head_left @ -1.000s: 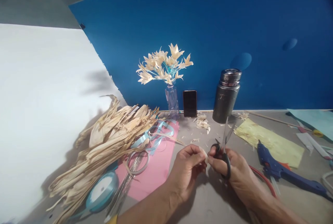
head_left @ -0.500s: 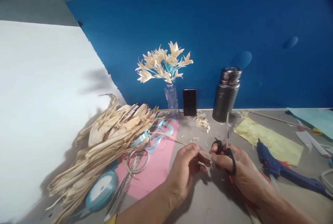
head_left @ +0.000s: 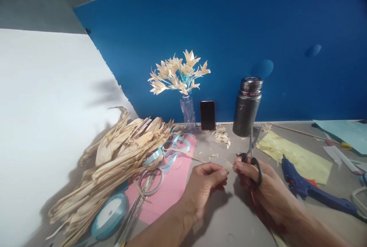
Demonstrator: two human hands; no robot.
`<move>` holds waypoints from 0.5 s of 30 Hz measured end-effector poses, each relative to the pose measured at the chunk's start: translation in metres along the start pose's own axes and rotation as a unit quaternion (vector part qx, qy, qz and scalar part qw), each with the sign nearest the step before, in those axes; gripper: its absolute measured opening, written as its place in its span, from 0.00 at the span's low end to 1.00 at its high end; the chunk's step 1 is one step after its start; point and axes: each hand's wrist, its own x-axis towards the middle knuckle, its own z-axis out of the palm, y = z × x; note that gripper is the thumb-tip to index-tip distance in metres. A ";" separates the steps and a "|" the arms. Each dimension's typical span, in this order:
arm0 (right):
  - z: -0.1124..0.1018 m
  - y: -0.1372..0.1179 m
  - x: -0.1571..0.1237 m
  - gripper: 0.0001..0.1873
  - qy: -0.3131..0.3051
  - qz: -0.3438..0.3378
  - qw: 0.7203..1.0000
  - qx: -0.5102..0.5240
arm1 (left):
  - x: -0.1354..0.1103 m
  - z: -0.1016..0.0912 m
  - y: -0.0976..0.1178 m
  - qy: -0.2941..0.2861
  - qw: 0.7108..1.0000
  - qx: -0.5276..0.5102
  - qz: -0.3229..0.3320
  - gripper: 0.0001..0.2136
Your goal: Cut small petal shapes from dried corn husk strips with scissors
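Observation:
My left hand [head_left: 205, 186] is closed in a pinch on a small pale piece of corn husk [head_left: 228, 166], mostly hidden by the fingers and blurred. Just to its right, my right hand [head_left: 263, 186] holds a pair of scissors [head_left: 256, 168] by its black handles. The scissor blades point up and away, slightly apart. The right thumb and forefinger are also pinched together near the husk piece; whether they touch it I cannot tell. Beyond the hands lie husk scraps [head_left: 221, 136].
Dried corn husks [head_left: 123, 155], a blue ribbon roll [head_left: 110, 216], wires [head_left: 137, 205] and pink paper [head_left: 169, 197] lie left. Husk flowers [head_left: 179, 73] stand in a bottle [head_left: 188, 113] beside a phone [head_left: 207, 115]. A dark flask [head_left: 247, 109] stands behind; a glue gun [head_left: 309, 189] lies right.
My hands have drawn slightly apart, and the left fingers have turned and closed over the husk piece, which shows less now. The scissors stay in my right hand. The view has shifted slightly.

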 end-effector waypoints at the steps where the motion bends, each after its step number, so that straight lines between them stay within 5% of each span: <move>1: 0.002 0.003 -0.001 0.19 -0.014 0.001 1.000 -0.021 | 0.002 -0.001 -0.001 0.014 0.999 -0.035 0.003 0.12; 8: 0.026 0.013 -0.016 0.35 -0.167 -0.008 0.971 -0.170 | 0.007 -0.004 -0.001 0.046 0.992 -0.114 0.039 0.14; 15: 0.033 0.006 -0.017 0.32 -0.169 -0.028 0.951 -0.257 | 0.004 0.001 -0.001 0.032 0.990 -0.133 0.038 0.16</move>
